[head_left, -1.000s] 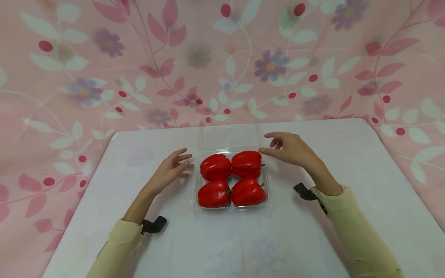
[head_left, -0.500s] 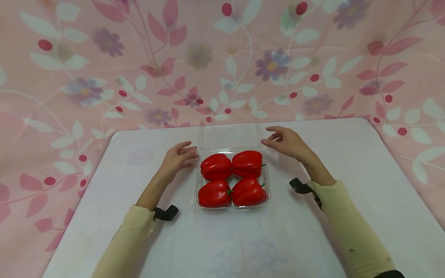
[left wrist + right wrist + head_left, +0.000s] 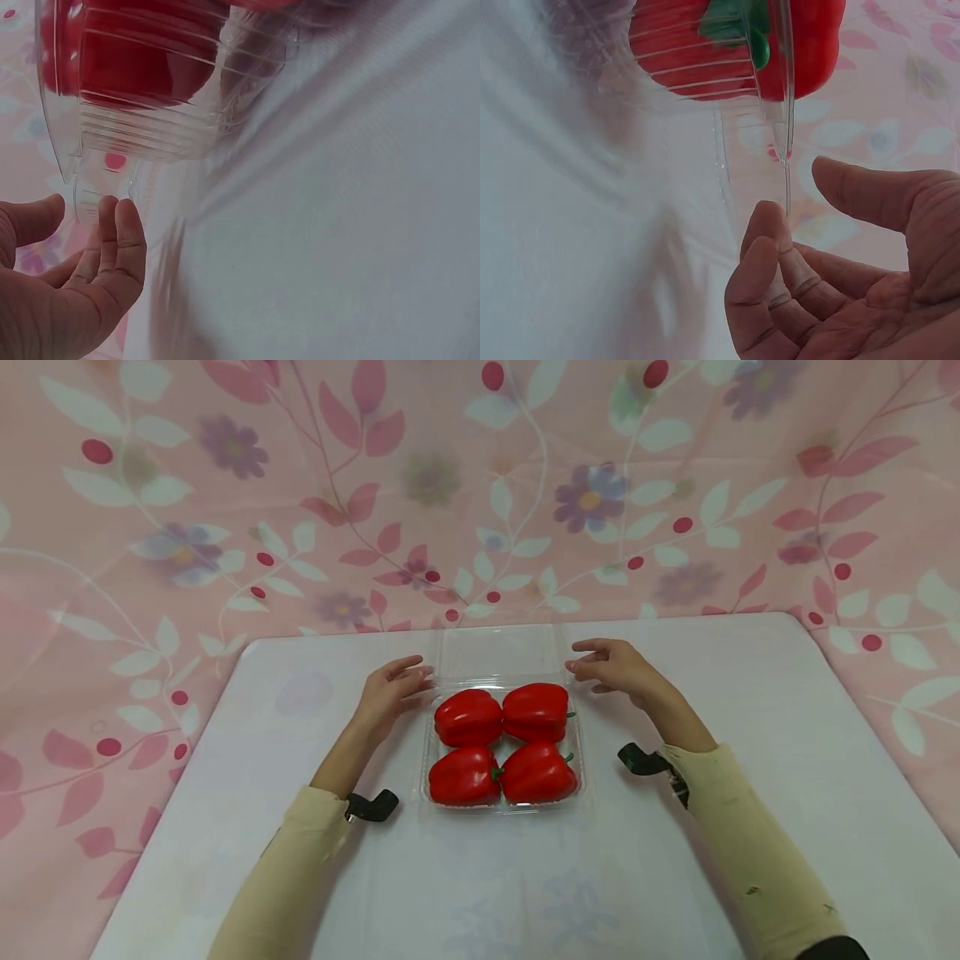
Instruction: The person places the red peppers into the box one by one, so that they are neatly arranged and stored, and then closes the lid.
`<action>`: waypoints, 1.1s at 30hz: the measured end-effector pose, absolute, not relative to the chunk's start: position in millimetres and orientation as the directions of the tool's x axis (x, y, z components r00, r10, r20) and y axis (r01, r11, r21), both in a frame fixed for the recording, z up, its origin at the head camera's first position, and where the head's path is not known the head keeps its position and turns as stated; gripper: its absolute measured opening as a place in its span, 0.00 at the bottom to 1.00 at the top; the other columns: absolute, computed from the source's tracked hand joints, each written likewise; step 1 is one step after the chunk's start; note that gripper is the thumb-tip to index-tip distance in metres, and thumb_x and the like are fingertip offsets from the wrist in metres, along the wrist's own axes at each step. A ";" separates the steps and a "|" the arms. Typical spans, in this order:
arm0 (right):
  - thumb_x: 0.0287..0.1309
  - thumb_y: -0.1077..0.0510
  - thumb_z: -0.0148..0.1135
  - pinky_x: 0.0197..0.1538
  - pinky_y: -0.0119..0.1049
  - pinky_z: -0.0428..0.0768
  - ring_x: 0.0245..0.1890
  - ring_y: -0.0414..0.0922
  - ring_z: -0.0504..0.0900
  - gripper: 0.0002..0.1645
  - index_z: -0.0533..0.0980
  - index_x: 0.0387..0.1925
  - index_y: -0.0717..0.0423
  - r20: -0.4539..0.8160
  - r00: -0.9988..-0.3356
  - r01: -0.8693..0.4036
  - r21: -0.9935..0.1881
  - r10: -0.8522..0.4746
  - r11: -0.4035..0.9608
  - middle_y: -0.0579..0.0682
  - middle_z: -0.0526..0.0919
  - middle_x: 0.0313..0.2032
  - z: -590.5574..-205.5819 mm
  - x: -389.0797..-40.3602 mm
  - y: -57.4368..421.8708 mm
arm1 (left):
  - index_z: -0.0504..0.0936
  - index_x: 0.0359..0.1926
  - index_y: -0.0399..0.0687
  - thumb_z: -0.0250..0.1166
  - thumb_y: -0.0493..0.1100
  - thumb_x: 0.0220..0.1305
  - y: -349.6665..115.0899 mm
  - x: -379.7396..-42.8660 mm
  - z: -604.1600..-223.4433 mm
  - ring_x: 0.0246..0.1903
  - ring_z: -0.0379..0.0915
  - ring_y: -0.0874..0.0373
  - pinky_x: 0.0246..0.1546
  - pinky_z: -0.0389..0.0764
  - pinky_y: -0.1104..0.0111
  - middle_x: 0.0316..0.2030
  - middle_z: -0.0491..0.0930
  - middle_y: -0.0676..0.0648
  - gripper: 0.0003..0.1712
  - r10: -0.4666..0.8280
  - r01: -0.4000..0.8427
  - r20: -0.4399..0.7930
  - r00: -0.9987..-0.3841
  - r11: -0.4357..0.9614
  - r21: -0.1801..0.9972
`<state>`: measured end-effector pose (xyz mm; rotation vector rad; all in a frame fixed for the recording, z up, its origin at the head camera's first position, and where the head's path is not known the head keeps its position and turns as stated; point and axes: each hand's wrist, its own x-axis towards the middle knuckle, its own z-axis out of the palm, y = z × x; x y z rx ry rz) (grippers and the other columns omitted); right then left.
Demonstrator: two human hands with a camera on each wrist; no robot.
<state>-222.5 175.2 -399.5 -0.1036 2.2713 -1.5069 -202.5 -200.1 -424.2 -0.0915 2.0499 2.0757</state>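
A clear plastic clamshell box [image 3: 577, 797] holds several red bell peppers [image 3: 534, 713] with green stems, packed in two rows. Its see-through lid [image 3: 495, 653] is swung back behind the box. At the lid's left edge, my left hand [image 3: 390, 693] has its fingertips beside the plastic, the thumb apart from the fingers. Opposite it, my right hand [image 3: 618, 670] reaches the right edge with fingers loosely bent. In the right wrist view, the thumb [image 3: 862, 191] is apart from the fingers [image 3: 761, 277], which overlap the lid's edge.
A white cloth [image 3: 487, 885] covers the table under the box. Behind it hangs a pink curtain [image 3: 480, 485] with flowers and leaves. A black wrist mount [image 3: 373, 807] is strapped at the left sleeve, another black mount [image 3: 643, 759] at the right.
My left hand has moved up and to the right, from beside the peppers to the lid's left edge. My right hand has shifted slightly up along the lid's right edge.
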 end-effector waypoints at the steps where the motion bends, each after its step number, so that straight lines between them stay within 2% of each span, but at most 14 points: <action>1: 0.64 0.57 0.61 0.53 0.51 0.80 0.52 0.59 0.79 0.35 0.64 0.69 0.64 -0.301 -0.910 0.172 -0.899 -0.284 0.404 0.65 0.77 0.56 -400.6 -223.0 175.6 | 0.63 0.71 0.36 0.60 0.43 0.72 -199.7 -202.9 -424.7 0.50 0.80 0.50 0.52 0.78 0.58 0.60 0.74 0.34 0.31 0.110 -0.204 -0.202 -0.973 -0.009 0.979; 11: 0.65 0.59 0.60 0.50 0.45 0.82 0.52 0.57 0.78 0.32 0.66 0.68 0.63 -0.343 -0.899 0.241 -0.907 -0.273 0.345 0.65 0.77 0.55 -404.8 -223.8 173.9 | 0.66 0.70 0.37 0.61 0.42 0.71 -193.7 -206.3 -423.6 0.47 0.80 0.53 0.55 0.76 0.59 0.61 0.72 0.32 0.30 0.061 -0.259 -0.256 -0.965 -0.059 0.964; 18: 0.66 0.59 0.60 0.43 0.36 0.82 0.45 0.52 0.79 0.32 0.66 0.68 0.63 -0.360 -0.895 0.274 -0.909 -0.263 0.314 0.65 0.77 0.54 -406.8 -223.6 174.5 | 0.67 0.69 0.36 0.61 0.40 0.70 -192.3 -208.0 -422.2 0.43 0.81 0.55 0.56 0.76 0.56 0.60 0.71 0.30 0.30 0.055 -0.272 -0.268 -0.962 -0.096 0.957; 25: 0.64 0.58 0.63 0.44 0.38 0.82 0.46 0.54 0.78 0.31 0.68 0.66 0.63 -0.342 -0.906 0.252 -0.910 -0.251 0.329 0.61 0.80 0.50 -403.4 -222.2 174.6 | 0.65 0.70 0.34 0.60 0.36 0.70 -194.0 -210.3 -423.4 0.40 0.82 0.57 0.53 0.77 0.57 0.58 0.72 0.29 0.30 0.082 -0.226 -0.217 -0.973 -0.121 0.967; 29: 0.62 0.57 0.65 0.47 0.41 0.81 0.48 0.55 0.78 0.30 0.69 0.63 0.64 -0.327 -0.913 0.236 -0.912 -0.245 0.336 0.55 0.82 0.46 -401.7 -221.9 175.1 | 0.67 0.69 0.37 0.60 0.33 0.70 -194.4 -212.1 -424.3 0.38 0.82 0.57 0.46 0.82 0.63 0.49 0.76 0.36 0.28 0.097 -0.165 -0.153 -0.984 -0.140 0.976; 33: 0.61 0.57 0.66 0.49 0.45 0.81 0.48 0.57 0.79 0.27 0.69 0.57 0.64 -0.295 -0.924 0.204 -0.919 -0.243 0.338 0.52 0.83 0.40 -400.3 -221.3 176.9 | 0.70 0.68 0.41 0.59 0.30 0.69 -195.0 -212.9 -424.1 0.37 0.80 0.56 0.42 0.84 0.66 0.43 0.75 0.44 0.27 0.121 -0.102 -0.086 -0.989 -0.136 0.985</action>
